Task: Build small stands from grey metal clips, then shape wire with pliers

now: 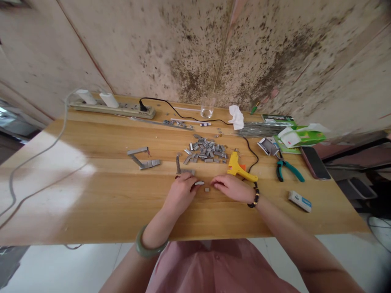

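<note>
My left hand (pixel 181 190) pinches a short silver-grey strip of staples (pixel 199 183) between thumb and fingers, just above the wooden table (pixel 116 219). My right hand (pixel 233 187) is beside it, thumb and fingers slightly apart, with nothing visible in them. Between the hands a small grey staple piece (pixel 207 189) lies on the wood. Behind my left hand stands a partly hidden shape of joined staple strips (pixel 178 164), with one upright part. Farther left is a similar angled staple frame (pixel 137 159). A loose pile of staple strips (pixel 207 149) lies beyond my hands.
A yellow glue gun (pixel 236 166) lies right of the pile, its black cord running back. Farther right are teal-handled pliers (pixel 290 169), a phone (pixel 315 162), a small box (pixel 299 201) and a tissue pack (pixel 305 136). Behind are a glass (pixel 207 110), wires (pixel 259 129) and a power strip (pixel 122 110).
</note>
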{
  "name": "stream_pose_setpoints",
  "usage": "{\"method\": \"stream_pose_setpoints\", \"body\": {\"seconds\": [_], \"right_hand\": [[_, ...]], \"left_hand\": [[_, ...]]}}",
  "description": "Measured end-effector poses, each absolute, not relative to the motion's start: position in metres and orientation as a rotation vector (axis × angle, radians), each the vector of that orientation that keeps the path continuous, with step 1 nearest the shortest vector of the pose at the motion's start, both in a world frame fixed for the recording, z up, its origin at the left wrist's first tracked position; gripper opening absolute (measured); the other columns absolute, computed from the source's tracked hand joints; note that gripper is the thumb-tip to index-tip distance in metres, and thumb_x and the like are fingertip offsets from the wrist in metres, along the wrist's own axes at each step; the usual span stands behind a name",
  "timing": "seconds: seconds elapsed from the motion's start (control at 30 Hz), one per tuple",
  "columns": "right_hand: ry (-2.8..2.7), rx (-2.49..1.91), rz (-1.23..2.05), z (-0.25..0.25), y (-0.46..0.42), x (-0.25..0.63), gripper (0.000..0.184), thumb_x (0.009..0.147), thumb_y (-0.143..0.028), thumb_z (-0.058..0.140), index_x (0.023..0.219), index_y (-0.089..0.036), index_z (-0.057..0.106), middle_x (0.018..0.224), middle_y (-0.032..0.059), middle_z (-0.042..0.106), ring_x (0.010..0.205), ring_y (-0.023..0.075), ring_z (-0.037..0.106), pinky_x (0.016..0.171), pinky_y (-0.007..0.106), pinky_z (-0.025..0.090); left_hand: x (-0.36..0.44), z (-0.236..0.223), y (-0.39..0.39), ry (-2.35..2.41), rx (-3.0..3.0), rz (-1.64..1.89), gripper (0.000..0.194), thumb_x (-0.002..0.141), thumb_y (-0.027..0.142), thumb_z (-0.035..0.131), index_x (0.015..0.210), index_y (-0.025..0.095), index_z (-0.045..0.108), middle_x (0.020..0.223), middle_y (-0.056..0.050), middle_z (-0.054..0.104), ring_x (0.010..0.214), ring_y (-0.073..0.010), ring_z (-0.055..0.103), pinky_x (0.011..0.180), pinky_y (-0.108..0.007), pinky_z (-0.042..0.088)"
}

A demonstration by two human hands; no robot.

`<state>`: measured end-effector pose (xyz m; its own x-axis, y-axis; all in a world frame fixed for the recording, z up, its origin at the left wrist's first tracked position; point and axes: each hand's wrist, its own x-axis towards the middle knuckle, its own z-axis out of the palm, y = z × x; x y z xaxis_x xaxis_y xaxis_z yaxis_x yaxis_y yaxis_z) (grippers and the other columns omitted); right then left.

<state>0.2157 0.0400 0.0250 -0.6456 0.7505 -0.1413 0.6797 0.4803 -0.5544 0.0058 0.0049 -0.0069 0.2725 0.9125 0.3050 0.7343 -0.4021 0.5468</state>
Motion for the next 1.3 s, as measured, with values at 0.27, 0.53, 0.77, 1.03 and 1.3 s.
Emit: {"method": "stream_pose_setpoints", "body": {"seconds": [0.27,0.53,0.77,1.03,1.3], "right_hand": [[-2.45,-1.295,1.046,0.031,0.031,0.226,0.021,0.086,-0.01,0.054,0.094,-0.016,0.073,0.079,0.0044,0.071,0.076,0.0169,0.066,0.073,0.028,0.049],[-2.226,-1.41,1.017,0.018,0.012,0.233,0.015,0.082,-0.015,0.059,0.086,-0.019,0.073,0.083,0.0029,0.072,0.072,0.0165,0.067,0.071,0.028,0.051],[-2.009,-1.425,0.953,0.007,-0.001,0.236,0.026,0.089,-0.024,0.052,0.107,-0.018,0.068,0.084,0.0062,0.069,0.065,0.016,0.063,0.063,0.029,0.053],[-2.041,-1.331,0.951,0.014,-0.003,0.237,0.025,0.094,-0.026,0.045,0.099,-0.017,0.068,0.078,0.0053,0.067,0.073,0.0173,0.064,0.07,0.03,0.054],[-2.278,-1.373,0.831,0.019,-0.001,0.239,0.03,0.092,-0.011,0.044,0.112,-0.017,0.065,0.087,0.007,0.064,0.076,0.0173,0.062,0.075,0.032,0.052]], "left_hand": [[0.007,-0.007,0.005,1.487,2.245,0.859,0.008,0.083,0.017,0.062,0.083,0.016,0.069,0.08,-0.006,0.065,0.078,-0.0198,0.059,0.075,-0.033,0.046],[0.006,-0.008,0.005,1.489,2.249,0.851,0.009,0.083,0.015,0.06,0.083,0.017,0.069,0.084,-0.007,0.065,0.081,-0.0207,0.059,0.077,-0.034,0.046],[0.006,-0.005,0.004,1.498,2.253,0.84,0.01,0.084,0.016,0.06,0.083,0.016,0.069,0.084,-0.008,0.066,0.081,-0.0208,0.06,0.076,-0.034,0.046],[0.005,-0.01,0.005,1.495,2.262,0.891,0.01,0.084,0.018,0.06,0.082,0.017,0.069,0.083,-0.007,0.065,0.078,-0.0196,0.059,0.075,-0.033,0.048],[0.003,-0.009,0.006,1.463,2.145,0.931,0.011,0.084,0.017,0.06,0.089,0.018,0.069,0.086,-0.007,0.068,0.079,-0.019,0.061,0.075,-0.033,0.049]]}}
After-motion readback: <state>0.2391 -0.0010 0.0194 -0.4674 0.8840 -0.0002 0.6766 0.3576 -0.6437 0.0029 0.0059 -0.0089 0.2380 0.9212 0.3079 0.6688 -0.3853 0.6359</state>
